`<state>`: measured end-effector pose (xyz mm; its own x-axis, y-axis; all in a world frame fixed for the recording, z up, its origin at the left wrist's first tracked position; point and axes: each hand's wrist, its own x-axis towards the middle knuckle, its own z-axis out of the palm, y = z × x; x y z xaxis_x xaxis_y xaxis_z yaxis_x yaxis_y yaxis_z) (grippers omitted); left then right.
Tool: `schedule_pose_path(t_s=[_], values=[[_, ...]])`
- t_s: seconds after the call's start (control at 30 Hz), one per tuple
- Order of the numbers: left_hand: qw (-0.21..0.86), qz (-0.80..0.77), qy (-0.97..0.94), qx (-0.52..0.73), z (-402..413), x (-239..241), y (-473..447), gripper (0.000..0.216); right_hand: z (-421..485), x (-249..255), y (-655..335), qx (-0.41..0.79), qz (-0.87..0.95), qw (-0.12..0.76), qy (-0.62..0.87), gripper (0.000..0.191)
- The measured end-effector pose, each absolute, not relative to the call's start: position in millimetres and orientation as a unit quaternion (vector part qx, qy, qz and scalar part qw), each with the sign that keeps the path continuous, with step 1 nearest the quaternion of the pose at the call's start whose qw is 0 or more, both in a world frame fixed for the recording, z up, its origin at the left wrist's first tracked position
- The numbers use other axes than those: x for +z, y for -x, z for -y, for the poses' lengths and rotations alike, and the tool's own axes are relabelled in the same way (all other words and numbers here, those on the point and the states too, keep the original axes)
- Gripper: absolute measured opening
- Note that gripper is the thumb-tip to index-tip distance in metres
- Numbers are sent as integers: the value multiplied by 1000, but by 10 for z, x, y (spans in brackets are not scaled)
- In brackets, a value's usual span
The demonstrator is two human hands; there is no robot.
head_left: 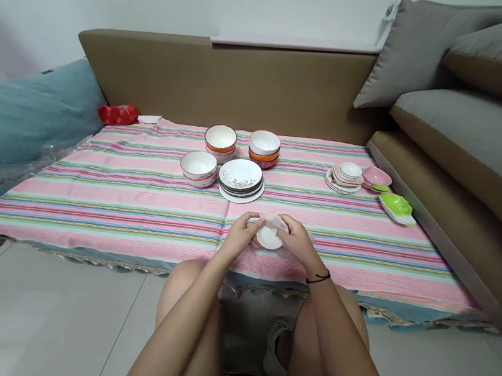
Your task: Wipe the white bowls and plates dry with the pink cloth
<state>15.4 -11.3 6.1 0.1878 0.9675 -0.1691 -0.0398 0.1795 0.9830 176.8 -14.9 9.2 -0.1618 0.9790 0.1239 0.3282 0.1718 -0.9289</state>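
A small white dish (268,239) is held low over the near edge of the striped cloth, between both hands. My left hand (243,232) is closed on the dish's left side, thumb on top and fingertips below the rim. A thin white sheet that looks like a tissue (275,220) covers the dish's far part. My right hand (296,240) pinches the tissue against the dish's right side; a black cord circles that wrist. Just beyond the hands, a stack of plates (240,175) with a brown pattern stands nearest.
Stacked bowls (220,138), more bowls (264,144) and white bowls (198,166) surround the plates. At right are small dishes (347,176), a pink bowl (378,177) and a green leaf-shaped dish (396,207). A red bag (119,114) lies far left; cushions (471,133) pile up right.
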Motion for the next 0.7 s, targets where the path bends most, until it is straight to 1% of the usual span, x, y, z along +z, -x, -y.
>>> schedule_pose_path(t_s=[0.13, 0.27, 0.4, 0.57, 0.7], values=[[578, -481, -500, 429, 124, 45, -172, 53, 151, 95, -1743, 377, 643, 408, 527, 22], [526, -467, -560, 437, 158, 45, -185, 64, 157, 86, -1718, 335, 653, 396, 552, 17], [525, -455, -576, 430, 186, 72, -194, 65, 150, 47, -1708, 327, 665, 376, 557, 21], [528, -455, -572, 433, 192, 85, -195, 63, 134, 11, -1723, 361, 672, 379, 523, 26], [509, -463, -582, 434, 188, 62, -187, 61, 129, -8, -1732, 351, 685, 368, 522, 34]])
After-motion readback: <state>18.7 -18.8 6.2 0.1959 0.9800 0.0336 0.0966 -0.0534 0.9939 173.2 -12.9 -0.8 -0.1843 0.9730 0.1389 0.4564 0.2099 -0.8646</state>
